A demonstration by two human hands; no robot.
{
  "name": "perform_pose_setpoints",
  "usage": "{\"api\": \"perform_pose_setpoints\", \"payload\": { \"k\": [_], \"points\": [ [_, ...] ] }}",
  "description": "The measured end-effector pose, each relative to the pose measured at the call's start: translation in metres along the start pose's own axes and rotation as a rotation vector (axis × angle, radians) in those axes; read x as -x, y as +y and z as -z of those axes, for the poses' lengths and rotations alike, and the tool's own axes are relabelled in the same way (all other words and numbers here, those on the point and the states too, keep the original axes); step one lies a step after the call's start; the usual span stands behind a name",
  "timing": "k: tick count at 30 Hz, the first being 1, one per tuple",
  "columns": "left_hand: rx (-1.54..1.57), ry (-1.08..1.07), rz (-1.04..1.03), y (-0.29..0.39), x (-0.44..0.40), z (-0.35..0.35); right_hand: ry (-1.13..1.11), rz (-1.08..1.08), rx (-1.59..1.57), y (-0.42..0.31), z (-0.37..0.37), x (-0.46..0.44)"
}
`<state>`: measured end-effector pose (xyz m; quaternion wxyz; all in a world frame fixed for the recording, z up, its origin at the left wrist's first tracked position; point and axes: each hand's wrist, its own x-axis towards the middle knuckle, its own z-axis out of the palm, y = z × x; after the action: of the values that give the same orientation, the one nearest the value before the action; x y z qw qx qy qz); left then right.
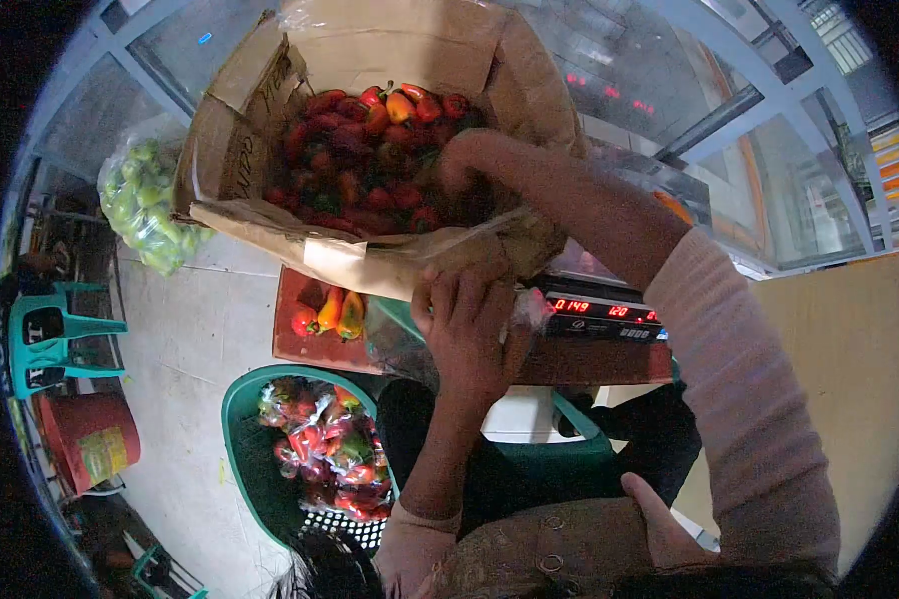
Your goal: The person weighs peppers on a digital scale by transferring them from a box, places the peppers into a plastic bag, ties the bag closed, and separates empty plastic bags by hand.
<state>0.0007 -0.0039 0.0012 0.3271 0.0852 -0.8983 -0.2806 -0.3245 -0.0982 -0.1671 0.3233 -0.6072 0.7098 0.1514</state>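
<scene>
A large cardboard box (270,225) holds a heap of red and orange peppers (350,170). My right hand (466,165) reaches into its right side, and its fingers are hidden among the peppers. At the box's front edge, my left hand (469,314) is closed on a clear plastic bag (395,329); bunched plastic shows on both sides of the hand. Just right of that hand stands a digital scale (599,324) with red digits, reading 0.149 and 120. Several loose peppers (338,312) lie on the reddish-brown tabletop (305,344), left of the bag.
A green basket (235,399) on the floor holds bagged peppers (335,449). Farther left are a bag of green produce (145,205), a teal stool (45,339) and a red bucket (85,439). Glass panels in metal frames (659,155) rise behind the box.
</scene>
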Motion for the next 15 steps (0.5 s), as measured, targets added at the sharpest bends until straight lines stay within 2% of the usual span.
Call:
{"api": "perform_pose_setpoints", "payload": {
  "k": [2, 5, 8, 11, 14, 15],
  "points": [
    [-0.017, -0.012, 0.02, 0.0, -0.001, 0.0, -0.005, -0.066, -0.012, -0.002, 0.004, 0.008],
    [0.013, 0.023, 0.008, 0.0, -0.001, 0.001, -0.165, -0.252, 0.072, -0.045, 0.023, 0.066],
    [-0.012, 0.039, -0.012, -0.003, 0.002, -0.003, -0.224, -0.333, 0.167, -0.042, 0.011, 0.056],
    [-0.021, 0.048, -0.011, -0.002, 0.003, -0.003, -0.109, -0.331, 0.111, -0.111, 0.062, 0.13],
    [0.0, 0.05, -0.012, -0.002, 0.002, -0.004, -0.076, -0.309, 0.025, -0.107, 0.078, 0.144],
    [-0.004, 0.051, -0.016, -0.002, 0.002, -0.005, -0.03, -0.046, 0.088, -0.057, 0.063, 0.102]
  ]
}}
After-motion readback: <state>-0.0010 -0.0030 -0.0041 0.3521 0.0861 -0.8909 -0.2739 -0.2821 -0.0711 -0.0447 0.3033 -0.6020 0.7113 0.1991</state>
